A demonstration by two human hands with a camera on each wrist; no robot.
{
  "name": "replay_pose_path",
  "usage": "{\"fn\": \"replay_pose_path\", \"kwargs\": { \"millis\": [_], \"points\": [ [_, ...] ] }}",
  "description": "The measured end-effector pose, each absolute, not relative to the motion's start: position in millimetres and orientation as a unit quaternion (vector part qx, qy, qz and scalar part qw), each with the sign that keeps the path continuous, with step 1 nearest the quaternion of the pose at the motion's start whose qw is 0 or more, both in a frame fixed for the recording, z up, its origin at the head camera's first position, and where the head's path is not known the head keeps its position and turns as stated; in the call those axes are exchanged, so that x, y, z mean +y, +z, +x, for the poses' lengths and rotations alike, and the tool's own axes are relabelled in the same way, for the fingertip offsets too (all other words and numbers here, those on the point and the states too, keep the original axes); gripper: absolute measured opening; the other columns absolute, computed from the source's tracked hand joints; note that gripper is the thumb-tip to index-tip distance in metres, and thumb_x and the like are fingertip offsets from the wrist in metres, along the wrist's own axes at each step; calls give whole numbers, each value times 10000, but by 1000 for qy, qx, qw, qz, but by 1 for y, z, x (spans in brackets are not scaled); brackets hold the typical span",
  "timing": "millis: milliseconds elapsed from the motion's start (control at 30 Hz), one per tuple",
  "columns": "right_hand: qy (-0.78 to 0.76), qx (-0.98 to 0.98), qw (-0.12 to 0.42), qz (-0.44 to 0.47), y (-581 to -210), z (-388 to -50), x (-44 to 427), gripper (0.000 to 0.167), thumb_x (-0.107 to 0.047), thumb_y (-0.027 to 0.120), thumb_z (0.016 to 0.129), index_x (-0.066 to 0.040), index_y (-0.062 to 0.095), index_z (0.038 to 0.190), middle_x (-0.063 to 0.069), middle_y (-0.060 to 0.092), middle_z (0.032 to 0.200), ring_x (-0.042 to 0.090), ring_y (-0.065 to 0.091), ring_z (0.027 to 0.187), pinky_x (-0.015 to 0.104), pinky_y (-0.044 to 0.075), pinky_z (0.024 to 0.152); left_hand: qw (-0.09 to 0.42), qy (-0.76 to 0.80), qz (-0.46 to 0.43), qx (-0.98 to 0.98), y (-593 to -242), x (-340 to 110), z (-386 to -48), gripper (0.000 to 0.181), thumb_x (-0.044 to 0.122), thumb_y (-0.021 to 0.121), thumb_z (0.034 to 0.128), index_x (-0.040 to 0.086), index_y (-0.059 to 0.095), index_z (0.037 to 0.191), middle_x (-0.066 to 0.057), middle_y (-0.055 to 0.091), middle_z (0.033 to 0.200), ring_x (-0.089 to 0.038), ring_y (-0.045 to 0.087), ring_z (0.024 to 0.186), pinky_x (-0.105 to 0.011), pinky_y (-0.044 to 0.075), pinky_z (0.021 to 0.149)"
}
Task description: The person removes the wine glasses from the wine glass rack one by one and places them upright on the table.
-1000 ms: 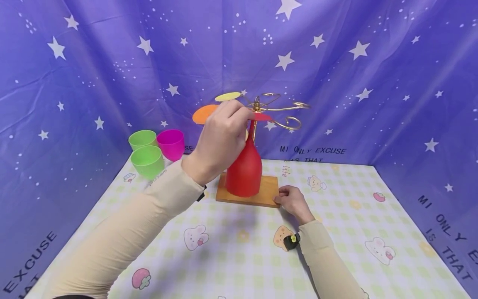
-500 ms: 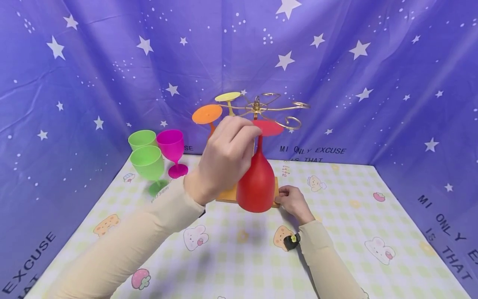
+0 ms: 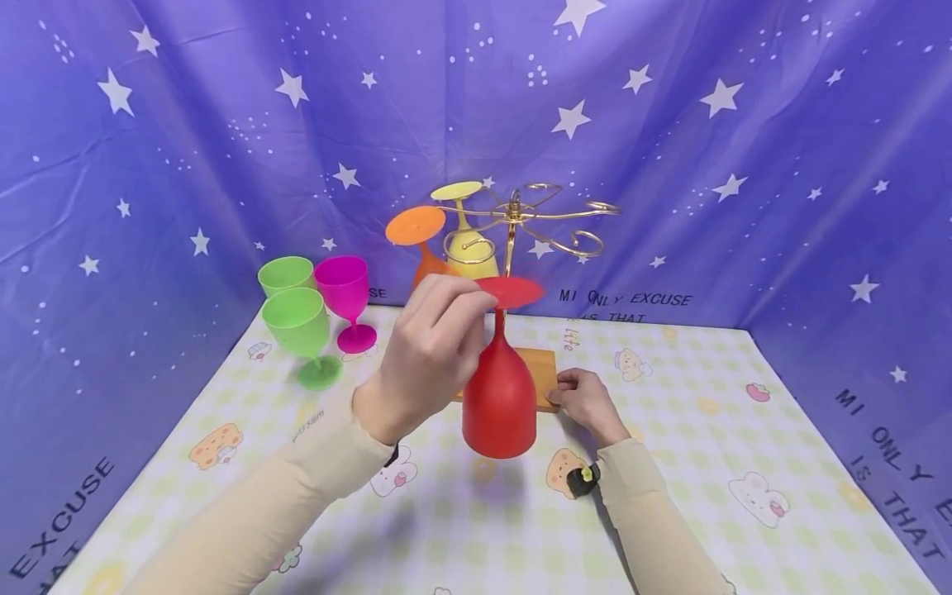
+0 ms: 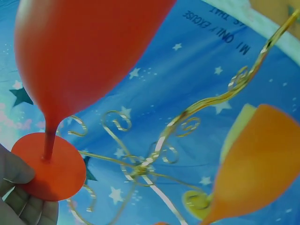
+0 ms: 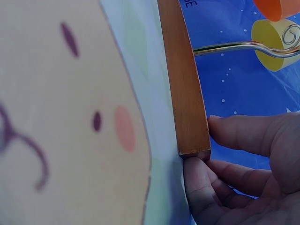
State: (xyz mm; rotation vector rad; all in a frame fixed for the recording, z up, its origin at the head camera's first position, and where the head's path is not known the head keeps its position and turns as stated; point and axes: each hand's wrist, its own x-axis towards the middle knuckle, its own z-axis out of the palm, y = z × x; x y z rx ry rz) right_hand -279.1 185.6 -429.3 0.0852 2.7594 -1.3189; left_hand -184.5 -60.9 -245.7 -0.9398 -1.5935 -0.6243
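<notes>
My left hand [image 3: 426, 357] pinches the foot of a red wine glass [image 3: 498, 405], which hangs upside down above the table in front of the rack. Thumb and fingers grip the edge of its round foot [image 4: 56, 173] in the left wrist view. With my right hand [image 3: 589, 405] I hold the right front corner of the rack's wooden base [image 3: 543, 376]; the right wrist view has the thumb and fingers around the end of this board [image 5: 187, 93]. Gold curled arms [image 3: 515, 212] top the rack. An orange wine glass [image 3: 416, 226] and a yellow one [image 3: 457, 191] hang inverted on its left side.
Two green wine glasses [image 3: 297, 322] and a magenta one [image 3: 344, 285] stand upright at the table's back left. A checked cloth with cartoon prints [image 3: 699, 446] covers the table. A purple starry curtain [image 3: 416, 116] encloses the back and sides.
My left hand has drawn the red wine glass away from the rack's arms, down and toward me. The right hand has stayed on the base.
</notes>
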Motion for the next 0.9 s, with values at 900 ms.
{"fn": "replay_pose_path", "kwargs": {
  "millis": [900],
  "points": [
    [-447, 893, 48, 13, -426, -273, 191, 438, -179, 670, 858, 62, 558, 1207, 144, 626, 1003, 225, 600, 869, 355, 481, 783, 466, -403, -209, -760, -359, -88, -202, 129, -69, 579, 794, 19, 654, 853, -79, 609, 827, -209, 597, 780, -326, 527, 725]
  ]
}}
